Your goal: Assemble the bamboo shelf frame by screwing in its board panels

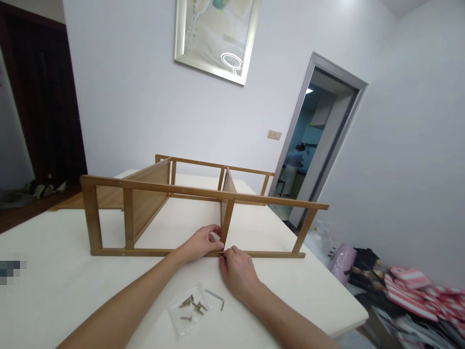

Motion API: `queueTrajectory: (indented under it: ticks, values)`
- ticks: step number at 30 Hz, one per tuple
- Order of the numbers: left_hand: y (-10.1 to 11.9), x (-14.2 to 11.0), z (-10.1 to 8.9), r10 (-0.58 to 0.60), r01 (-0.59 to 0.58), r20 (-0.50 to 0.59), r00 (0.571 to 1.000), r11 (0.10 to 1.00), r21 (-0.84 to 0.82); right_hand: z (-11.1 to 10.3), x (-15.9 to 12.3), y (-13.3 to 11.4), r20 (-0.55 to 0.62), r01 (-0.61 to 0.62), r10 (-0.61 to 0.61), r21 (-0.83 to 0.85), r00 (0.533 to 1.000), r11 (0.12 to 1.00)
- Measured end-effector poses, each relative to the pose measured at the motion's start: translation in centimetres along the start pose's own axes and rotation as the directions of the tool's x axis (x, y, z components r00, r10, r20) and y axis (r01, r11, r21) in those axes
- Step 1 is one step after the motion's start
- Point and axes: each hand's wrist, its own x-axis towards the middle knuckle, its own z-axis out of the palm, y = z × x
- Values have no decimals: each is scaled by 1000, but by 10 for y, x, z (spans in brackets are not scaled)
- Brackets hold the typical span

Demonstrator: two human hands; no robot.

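A wooden shelf frame [152,186] lies on its side on the white table [54,286]. My left hand [201,242] pinches at the frame's lower rail, where an upright divider [228,218] meets it. My right hand [236,269] rests just right of that joint, fingers curled together against the rail; what it holds is too small to see. Close to me lie a clear bag of several screws [191,305] and a metal hex key [216,298].
A framed picture [216,36] hangs on the wall. An open doorway [312,145] at the right shows another person in the far room. Striped cloth and bags [410,291] lie on the floor at the right, past the table's edge.
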Motion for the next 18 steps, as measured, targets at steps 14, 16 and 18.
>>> queueTrajectory:
  ticks: [14, 16, 18]
  values:
    - [2, -1, -1, -1, 1, 4, 1000, 1000, -2, 0, -1, 0, -43, -8, 11, 61, 999, 998]
    - [1, -1, -1, 4, -4, 6, 1000, 1000, -2, -1, 0, 0, -40, -17, 19, 63, 999, 998]
    - [0, 0, -1, 10, -10, 9, 1000, 1000, -3, 0, 0, 0, -36, -19, 21, 53, 999, 998]
